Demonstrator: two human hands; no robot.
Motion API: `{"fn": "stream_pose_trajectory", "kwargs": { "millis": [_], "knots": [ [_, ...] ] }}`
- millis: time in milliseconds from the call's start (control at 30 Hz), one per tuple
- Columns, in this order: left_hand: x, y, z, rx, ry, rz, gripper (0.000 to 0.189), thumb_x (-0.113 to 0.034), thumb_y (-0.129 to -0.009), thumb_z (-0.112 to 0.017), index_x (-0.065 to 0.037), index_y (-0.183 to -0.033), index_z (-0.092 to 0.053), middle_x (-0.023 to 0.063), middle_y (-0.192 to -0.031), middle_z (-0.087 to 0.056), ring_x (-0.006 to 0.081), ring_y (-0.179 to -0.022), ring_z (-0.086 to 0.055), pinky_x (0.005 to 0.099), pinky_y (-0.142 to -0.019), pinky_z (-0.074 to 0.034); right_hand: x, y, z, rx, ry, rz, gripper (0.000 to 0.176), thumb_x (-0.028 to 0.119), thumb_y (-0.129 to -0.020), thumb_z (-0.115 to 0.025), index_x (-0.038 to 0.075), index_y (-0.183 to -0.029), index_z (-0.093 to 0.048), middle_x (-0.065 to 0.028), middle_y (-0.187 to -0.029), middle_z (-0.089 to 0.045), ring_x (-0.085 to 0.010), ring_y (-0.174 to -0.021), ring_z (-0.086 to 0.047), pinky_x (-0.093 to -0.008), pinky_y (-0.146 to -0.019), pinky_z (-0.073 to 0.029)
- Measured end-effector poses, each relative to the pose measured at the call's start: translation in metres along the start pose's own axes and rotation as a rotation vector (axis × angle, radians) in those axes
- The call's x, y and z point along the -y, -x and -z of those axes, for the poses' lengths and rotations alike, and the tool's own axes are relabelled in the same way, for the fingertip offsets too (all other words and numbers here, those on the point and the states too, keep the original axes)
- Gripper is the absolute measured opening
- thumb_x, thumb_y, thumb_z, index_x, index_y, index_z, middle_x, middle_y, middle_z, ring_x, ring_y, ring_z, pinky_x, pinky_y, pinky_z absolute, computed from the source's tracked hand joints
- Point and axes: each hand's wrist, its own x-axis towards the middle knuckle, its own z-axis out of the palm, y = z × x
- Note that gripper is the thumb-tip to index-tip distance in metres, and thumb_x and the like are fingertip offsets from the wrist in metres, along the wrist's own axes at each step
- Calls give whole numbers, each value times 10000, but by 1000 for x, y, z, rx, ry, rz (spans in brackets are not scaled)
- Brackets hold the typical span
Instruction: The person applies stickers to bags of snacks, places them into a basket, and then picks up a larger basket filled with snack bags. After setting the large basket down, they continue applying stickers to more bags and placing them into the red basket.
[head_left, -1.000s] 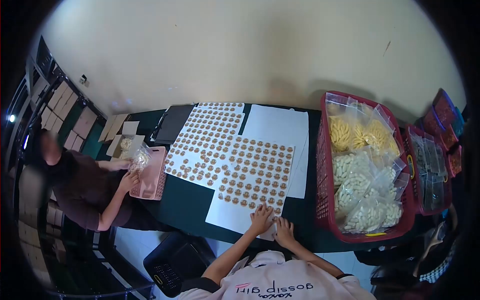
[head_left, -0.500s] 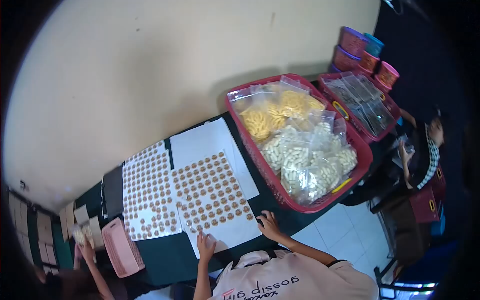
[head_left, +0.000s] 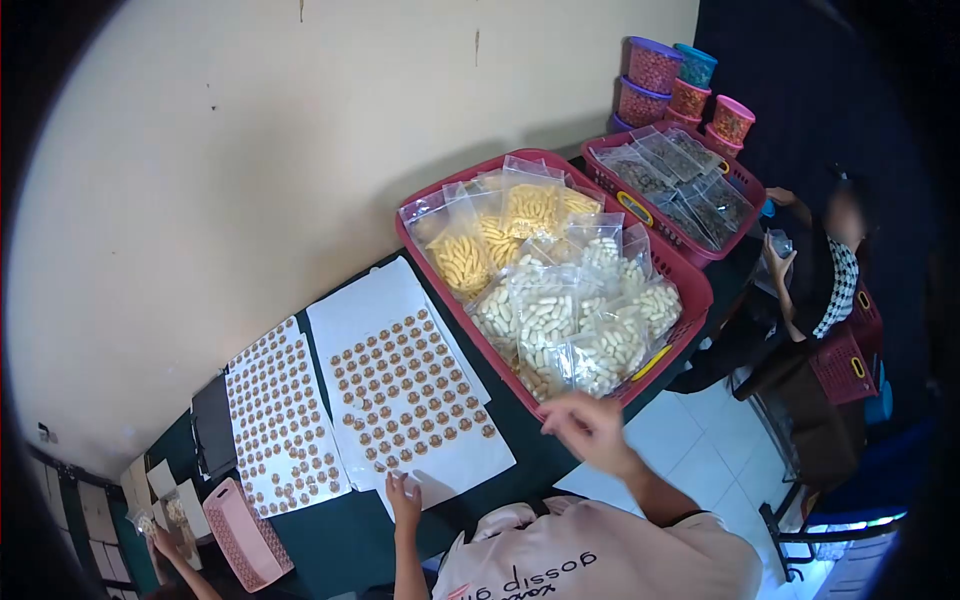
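Rested L hand (head_left: 403,497) at near-L part of front sheet (head_left: 465,462), apparently w/ fingertips down and slightly spread, w/ nothing seen in it. Prob. steadied paper there, w/o covering most of the stickers (head_left: 434,440). Held R hand (head_left: 590,432) raised nr the near corner of big basket (head_left: 697,300), w/ fingers loosely bent. Too blurred to tell if open or shut, or if touching the rim; saw nothing in it.

Laid front sheet flat on desk (head_left: 345,545), prob. for easy reach and a clear view of all rows. Put it under L fingertips, running away and to the R from them; to the L of R hand and apart from it. Set other sheet (head_left: 290,410) to the L, prob. for the same reason, w/ blank sheet (head_left: 375,290) partly under front one.

Stood big basket to the R of sheets, prob. to keep yellow bags (head_left: 460,262) and white bags (head_left: 550,320) together, off the paper. Grouped yellow at far end, white at near end, prob. sorted by kind. Placed small basket (head_left: 742,187) just beyond, w/ dark bags (head_left: 700,205) inside; left pink tray (head_left: 245,535) at far L, beyond other sheet.
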Motion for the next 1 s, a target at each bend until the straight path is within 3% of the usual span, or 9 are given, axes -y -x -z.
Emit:
{"fn": "stream_pose_trajectory", "kwargs": {
  "millis": [167, 233, 333, 400, 500, 600, 700, 867, 1000],
  "knots": [
    [-22, 25, 20, -310, 303, 277, 373, -40, -755, -560, 37, -1105, -455, 216, -1135, -463, 336, -1068, -456, 397, -912, -361, -40, -53, 73, 98, 448, 91, 385, 53, -659, -678, 16, -1017, -543, -126, -889, -577, -261, -880, -545, -379, -786, -406],
    [-32, 24, 23, -430, 563, 415, 307, -18, -804, -494, 42, -1102, -448, 151, -1106, -492, 229, -999, -516, 324, -866, -408, -74, -58, 78, 511, 836, -81, 499, 112, -595, -726, 21, -1036, -511, -127, -998, -524, -273, -978, -476, -424, -864, -314],
    [-59, 14, 39, -442, 625, 378, 266, -8, -824, -468, 39, -1085, -453, 137, -1093, -499, 207, -994, -513, 305, -864, -407, -92, -62, 66, 594, 893, 154, 540, 198, -544, -769, 31, -980, -498, -120, -1023, -489, -275, -958, -454, -423, -862, -270],
    [-84, 3, 49, -487, 639, 345, 225, 0, -838, -446, 36, -1059, -468, 124, -1061, -518, 189, -969, -521, 288, -855, -412, -77, -71, 68, 573, 848, 179, 489, 261, -513, -793, 45, -852, -515, -110, -911, -518, -270, -866, -469, -395, -842, -268],
    [-123, -10, 63, -494, 719, 259, 203, -10, -846, -467, 34, -1043, -487, 109, -987, -560, 177, -925, -548, 281, -846, -417, -41, -84, 80, -124, 563, 178, 400, 254, -525, -807, 50, -715, -521, -67, -736, -538, -245, -788, -505, -380, -833, -308],
    [-168, -24, 80, -389, 758, 207, 213, -12, -846, -482, 29, -1055, -485, 102, -980, -569, 167, -926, -551, 275, -839, -421, -34, -82, 78, -468, -235, 2, 371, 75, -583, -778, 39, -854, -527, -69, -906, -573, -142, -835, -540, -277, -723, -444],
    [-211, -39, 85, -246, 826, 96, 262, -8, -838, -497, 7, -1097, -463, 104, -997, -575, 163, -970, -546, 282, -853, -417, -17, -76, 52, -547, -368, 145, 402, 51, -603, -760, 28, -913, -505, -64, -920, -557, -129, -815, -536, -255, -709, -442],
    [-273, -50, 107, 72, 819, -255, 674, -151, -674, -715, -19, -1239, -372, 141, -1182, -488, 238, -1129, -449, 366, -970, -327, 1, -45, 7, -417, -439, 185, 437, 83, -574, -795, 28, -892, -500, -26, -861, -533, -119, -784, -524, -249, -688, -436],
    [-306, -44, 132, 317, 855, -399, 841, -243, -606, -788, -27, -1276, -328, 125, -1252, -413, 220, -1184, -369, 346, -991, -275, 4, -23, -36, 127, -611, -54, 445, 198, -555, -830, 40, -831, -519, -10, -813, -532, -92, -744, -512, -227, -679, -427]
  ]
}}
